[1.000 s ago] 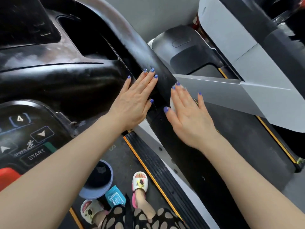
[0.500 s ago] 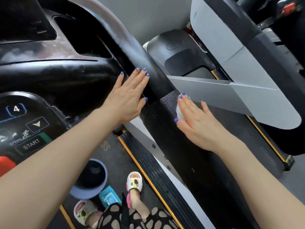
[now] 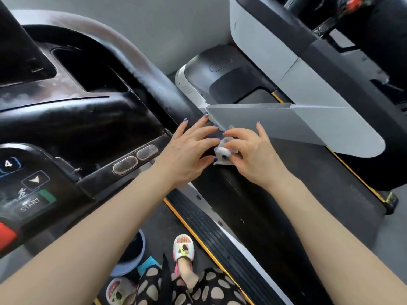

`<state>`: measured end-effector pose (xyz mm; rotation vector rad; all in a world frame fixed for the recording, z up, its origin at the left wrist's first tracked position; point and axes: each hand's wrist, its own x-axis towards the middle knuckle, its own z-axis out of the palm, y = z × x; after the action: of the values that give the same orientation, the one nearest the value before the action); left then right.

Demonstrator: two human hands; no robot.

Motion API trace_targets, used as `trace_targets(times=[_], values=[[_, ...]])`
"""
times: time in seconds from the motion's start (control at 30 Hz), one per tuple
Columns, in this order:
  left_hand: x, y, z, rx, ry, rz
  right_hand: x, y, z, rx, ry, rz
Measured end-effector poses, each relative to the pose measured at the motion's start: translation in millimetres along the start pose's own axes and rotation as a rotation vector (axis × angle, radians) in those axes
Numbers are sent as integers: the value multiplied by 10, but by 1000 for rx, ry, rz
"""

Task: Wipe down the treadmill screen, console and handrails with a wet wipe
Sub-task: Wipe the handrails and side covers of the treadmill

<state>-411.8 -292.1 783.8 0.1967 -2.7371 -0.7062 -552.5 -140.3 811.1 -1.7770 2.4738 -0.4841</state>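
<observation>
I fold the wet wipe (image 3: 224, 151) so a clean side faces out, then rub along the black handrail (image 3: 242, 194) with slow, firm strokes. The wipe sits bunched on top of the handrail, between my two hands. My right hand (image 3: 253, 155) pinches it. My left hand (image 3: 187, 150) touches its edge, fingers (image 3: 199, 126) loose.

Below you a round blue plastic basin (image 3: 137, 264) stands near your white patterned slippers (image 3: 183, 247); a grey neighbouring machine (image 3: 308, 111) stands beside.
</observation>
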Motion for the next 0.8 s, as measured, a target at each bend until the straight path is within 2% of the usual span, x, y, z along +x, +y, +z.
trace_targets(times=[0.23, 0.33, 0.43, 0.5, 0.63, 0.8], values=[[-71, -181, -41, 95, 129, -161, 356, -35, -54, -26, 318, -97], [-103, -313, -80, 137, 107, -203, 412, -70, 43, -106, 350, -130], [-142, -399, -79, 135, 77, -191, 248, -131, 152, -136, 291, -177], [-172, -426, -69, 133, 65, -172, 61, -174, 175, -77, 187, -180], [-201, -465, -68, 166, 56, -140, -257, -303, 171, 47, -68, -28], [-288, -581, -33, 237, 11, -143, -390, -499, 276, 37, -103, 137]])
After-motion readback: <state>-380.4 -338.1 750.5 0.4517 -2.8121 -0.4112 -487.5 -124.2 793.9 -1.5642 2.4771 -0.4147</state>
